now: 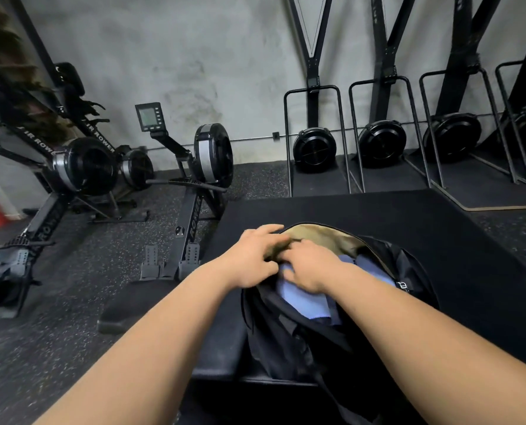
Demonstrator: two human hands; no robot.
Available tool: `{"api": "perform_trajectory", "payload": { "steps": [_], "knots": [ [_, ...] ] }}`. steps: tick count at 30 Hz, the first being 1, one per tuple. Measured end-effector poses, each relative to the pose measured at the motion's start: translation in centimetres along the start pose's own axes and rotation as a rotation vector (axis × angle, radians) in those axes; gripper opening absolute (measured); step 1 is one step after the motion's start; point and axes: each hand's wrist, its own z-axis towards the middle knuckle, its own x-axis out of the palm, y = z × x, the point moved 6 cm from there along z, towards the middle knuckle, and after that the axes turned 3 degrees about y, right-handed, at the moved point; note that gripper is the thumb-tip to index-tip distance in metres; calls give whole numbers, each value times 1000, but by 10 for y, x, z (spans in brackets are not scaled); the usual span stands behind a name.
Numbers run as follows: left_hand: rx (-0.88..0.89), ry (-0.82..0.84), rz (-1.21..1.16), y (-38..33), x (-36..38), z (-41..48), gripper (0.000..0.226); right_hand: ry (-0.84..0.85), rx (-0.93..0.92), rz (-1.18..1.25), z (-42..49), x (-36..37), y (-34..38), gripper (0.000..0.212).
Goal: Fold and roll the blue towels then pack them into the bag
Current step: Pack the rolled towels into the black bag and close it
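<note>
Head view: blue towels [304,299] lay inside the open black bag [286,342], which sat on a black padded platform [378,210]. Right hand [309,265] rested palm down on the towels, its fingertips blurred against the tan lining, so its grip could not be told. Left hand [255,256], arm outstretched, had fingers curled over the bag's rim, holding it.

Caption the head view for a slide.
Left hand and right hand meet over blue towels in an open bag near rowing machines.
</note>
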Motion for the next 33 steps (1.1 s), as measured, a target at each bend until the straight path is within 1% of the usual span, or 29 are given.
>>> {"api": "perform_trajectory", "payload": {
  "steps": [2, 4, 6, 8, 12, 15, 17, 19, 21, 23, 25, 27, 29, 33],
  "knots": [
    [6, -28, 43, -1, -5, 15, 86, 136, 23, -122, 5, 15, 7, 48],
    [6, -96, 71, 7, -13, 25, 88, 259, 46, -207, 10, 28, 13, 45],
    [27, -148, 65, 15, -20, 32, 86, 329, 73, -219, 15, 34, 13, 39],
    [52, -182, 35, 21, -23, 37, 85, 367, 74, -216, 19, 40, 11, 42],
    [98, -216, -17, 25, -18, 38, 88, 346, 44, -212, 26, 51, 7, 38],
    [118, -252, 39, 24, -15, 25, 90, 307, 29, -223, 23, 49, 8, 36],
    [157, -289, 90, 21, -16, 16, 90, 186, 6, -149, 14, 34, 9, 38],
    [206, -308, 131, 18, -14, 11, 87, 45, 2, -34, -4, 15, 0, 45],
    [221, -296, 162, 16, -9, 11, 80, -11, 35, 4, -25, 4, -20, 51],
    [209, -294, 184, 11, -5, 18, 69, 37, 143, 15, -44, 8, -44, 59],
    [185, -278, 275, -1, 0, 29, 61, 105, 269, 56, -57, 18, -63, 67],
    [159, -224, 379, -17, 9, 44, 65, 153, 334, 85, -65, 32, -68, 69],
    [147, -199, 415, -34, 18, 56, 72, 167, 348, 105, -68, 38, -69, 71],
    [52, -317, 337, -36, 10, 67, 81, 122, 330, 146, -75, 29, -81, 81]
  ]
}}
